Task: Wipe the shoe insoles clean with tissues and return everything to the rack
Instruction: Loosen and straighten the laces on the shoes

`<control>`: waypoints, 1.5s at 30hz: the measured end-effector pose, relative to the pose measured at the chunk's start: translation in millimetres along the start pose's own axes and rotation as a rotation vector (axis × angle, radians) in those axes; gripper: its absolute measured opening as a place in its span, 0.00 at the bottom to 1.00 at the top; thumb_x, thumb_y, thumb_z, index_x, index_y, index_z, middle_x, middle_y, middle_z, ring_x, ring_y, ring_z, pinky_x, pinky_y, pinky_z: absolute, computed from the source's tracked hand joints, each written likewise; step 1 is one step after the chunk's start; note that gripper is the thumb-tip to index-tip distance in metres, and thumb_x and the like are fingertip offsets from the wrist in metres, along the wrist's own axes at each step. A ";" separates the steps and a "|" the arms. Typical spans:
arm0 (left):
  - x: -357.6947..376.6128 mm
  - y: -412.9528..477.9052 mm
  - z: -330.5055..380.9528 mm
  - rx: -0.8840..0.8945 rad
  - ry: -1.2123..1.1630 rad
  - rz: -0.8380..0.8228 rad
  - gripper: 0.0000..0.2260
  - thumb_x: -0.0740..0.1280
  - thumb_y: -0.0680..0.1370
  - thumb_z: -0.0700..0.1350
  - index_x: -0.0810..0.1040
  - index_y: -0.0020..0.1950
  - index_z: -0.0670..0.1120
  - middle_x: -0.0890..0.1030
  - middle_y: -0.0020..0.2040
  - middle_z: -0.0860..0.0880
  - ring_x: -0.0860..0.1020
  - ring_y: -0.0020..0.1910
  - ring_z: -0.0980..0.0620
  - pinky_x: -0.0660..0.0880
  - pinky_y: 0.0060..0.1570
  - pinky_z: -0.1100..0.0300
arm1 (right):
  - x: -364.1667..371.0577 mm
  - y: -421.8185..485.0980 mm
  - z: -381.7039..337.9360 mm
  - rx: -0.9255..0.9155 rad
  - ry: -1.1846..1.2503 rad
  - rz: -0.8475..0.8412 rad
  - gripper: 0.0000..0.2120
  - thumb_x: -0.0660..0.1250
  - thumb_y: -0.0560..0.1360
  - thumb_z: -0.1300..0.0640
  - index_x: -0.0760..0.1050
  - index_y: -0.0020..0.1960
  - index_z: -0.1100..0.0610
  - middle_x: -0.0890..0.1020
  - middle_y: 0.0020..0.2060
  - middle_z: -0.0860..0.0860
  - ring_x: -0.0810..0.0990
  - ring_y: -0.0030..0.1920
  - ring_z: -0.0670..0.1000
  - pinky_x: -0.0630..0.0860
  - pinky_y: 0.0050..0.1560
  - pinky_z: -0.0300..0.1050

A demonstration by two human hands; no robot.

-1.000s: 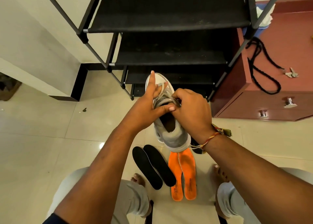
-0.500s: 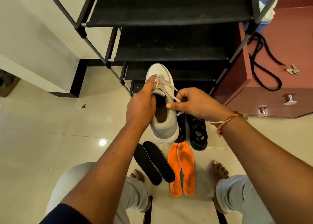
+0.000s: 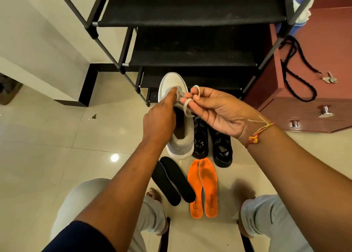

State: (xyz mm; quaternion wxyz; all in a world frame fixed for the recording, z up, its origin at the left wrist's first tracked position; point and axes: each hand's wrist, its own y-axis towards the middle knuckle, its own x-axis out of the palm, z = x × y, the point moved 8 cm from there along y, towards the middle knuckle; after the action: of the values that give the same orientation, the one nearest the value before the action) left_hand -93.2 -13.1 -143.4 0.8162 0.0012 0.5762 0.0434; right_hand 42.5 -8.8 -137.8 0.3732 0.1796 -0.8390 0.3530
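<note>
Two black insoles (image 3: 178,179) and two orange insoles (image 3: 208,187) lie below our wrists; our left hand (image 3: 160,122) grips the grey sneaker (image 3: 181,146) steady so our right hand (image 3: 219,112), pinching its lace (image 3: 187,107), can probably loosen it.

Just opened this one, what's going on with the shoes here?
A person facing a black shoe rack holds a grey sneaker at its opening with the left hand. The right hand pinches the sneaker's lace, pulled up in a loop. A pair of black insoles and a pair of orange insoles lie side by side on the tiled floor, with two black shoes beside the sneaker. Neither hand holds a tissue.
</note>
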 end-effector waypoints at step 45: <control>-17.8 -1.3 1.9 -0.064 -0.230 0.145 0.19 0.60 0.84 0.44 0.65 0.76 0.51 0.83 0.53 0.47 0.80 0.42 0.54 0.81 0.44 0.58 | -16.1 -3.6 -8.0 -0.398 -1.652 0.692 0.19 0.75 0.70 0.46 0.71 0.55 0.51 0.70 0.53 0.50 0.75 0.46 0.51 0.67 0.36 0.39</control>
State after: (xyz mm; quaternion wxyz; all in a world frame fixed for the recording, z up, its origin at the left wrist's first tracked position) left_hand -97.1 -15.6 -126.1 0.8711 0.0219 0.4757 0.1203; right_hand 59.1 -4.9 -144.5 -0.4477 0.0459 -0.8914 0.0536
